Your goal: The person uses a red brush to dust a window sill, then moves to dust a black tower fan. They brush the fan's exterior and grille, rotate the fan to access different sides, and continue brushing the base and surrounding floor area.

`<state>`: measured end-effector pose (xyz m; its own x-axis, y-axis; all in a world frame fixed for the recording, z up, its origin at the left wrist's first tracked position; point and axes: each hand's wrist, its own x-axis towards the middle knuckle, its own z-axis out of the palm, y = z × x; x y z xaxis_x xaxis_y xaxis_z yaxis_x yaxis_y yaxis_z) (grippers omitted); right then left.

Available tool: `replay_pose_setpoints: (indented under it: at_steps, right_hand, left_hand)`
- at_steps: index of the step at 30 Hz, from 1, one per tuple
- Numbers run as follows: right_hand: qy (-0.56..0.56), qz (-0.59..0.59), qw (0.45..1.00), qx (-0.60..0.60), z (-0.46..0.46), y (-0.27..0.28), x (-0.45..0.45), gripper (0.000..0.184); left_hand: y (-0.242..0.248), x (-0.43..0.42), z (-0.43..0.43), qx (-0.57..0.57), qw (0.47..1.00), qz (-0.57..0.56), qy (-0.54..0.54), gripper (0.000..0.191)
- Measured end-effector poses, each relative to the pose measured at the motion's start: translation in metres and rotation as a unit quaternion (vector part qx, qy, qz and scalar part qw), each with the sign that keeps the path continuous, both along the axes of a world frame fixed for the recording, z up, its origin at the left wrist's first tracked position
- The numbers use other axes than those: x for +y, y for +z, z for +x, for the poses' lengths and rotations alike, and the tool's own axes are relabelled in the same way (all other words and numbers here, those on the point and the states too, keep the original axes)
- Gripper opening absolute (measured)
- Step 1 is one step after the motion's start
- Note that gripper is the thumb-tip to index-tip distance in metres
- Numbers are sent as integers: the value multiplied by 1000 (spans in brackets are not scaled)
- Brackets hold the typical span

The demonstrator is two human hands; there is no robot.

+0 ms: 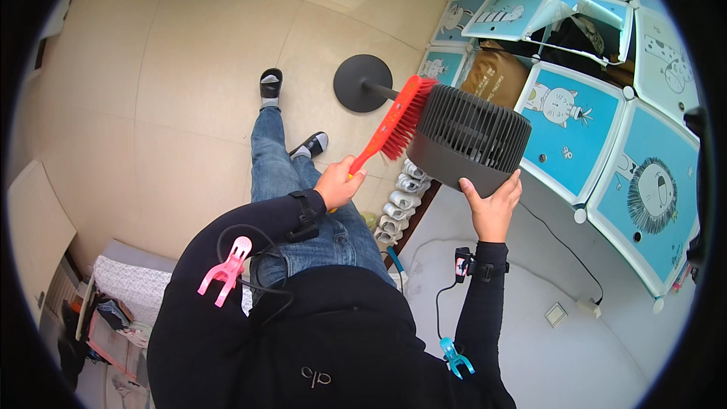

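My left hand (339, 183) is closed around the handle of a red brush (392, 122). The brush's red bristles rest against the left side of a dark grey fan head (471, 128) with a slatted housing. My right hand (492, 207) grips the lower rim of that head, thumb on one side and fingers round the other. A short pole (380, 90) runs from behind the brush to a round dark base (362, 84) on the floor. The brush hides where pole and head meet.
Cube cabinets (573, 125) with blue animal-print doors stand at the right, one panel hanging loose above a brown bag (495, 76). Several pale shoes (400, 201) line the wall below the fan. A cord (568, 247) runs to a wall plug (589, 309). Tiled floor (199, 68) stretches left.
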<state>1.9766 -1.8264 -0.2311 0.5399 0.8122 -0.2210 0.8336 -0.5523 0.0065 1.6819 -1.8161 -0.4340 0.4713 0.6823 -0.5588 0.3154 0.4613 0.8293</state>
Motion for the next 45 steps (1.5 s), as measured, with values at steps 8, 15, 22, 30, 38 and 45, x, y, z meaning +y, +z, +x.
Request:
replay_pose_setpoints:
  at_steps: [8,15,22,30,38,45]
  right_hand:
    - [-25,-4,1000,5,-1,0,-5,139]
    - [-9,7,1000,-9,-7,2,-2,138]
    - [-21,25,999,2,-11,2,-1,139]
    - [-29,-2,999,25,-8,8,-2,142]
    - [-82,12,993,85,-8,13,4,146]
    - [-95,1,991,97,-8,16,10,148]
  left_hand:
    - [-20,151,79,-76,996,-39,-18,23]
    - [8,152,40,-16,990,2,140,21]
    - [-9,139,48,61,995,-66,-37,20]
    - [-27,155,34,109,984,35,-134,32]
    - [-49,187,24,140,957,38,-251,35]
    - [-59,264,46,202,943,85,-250,51]
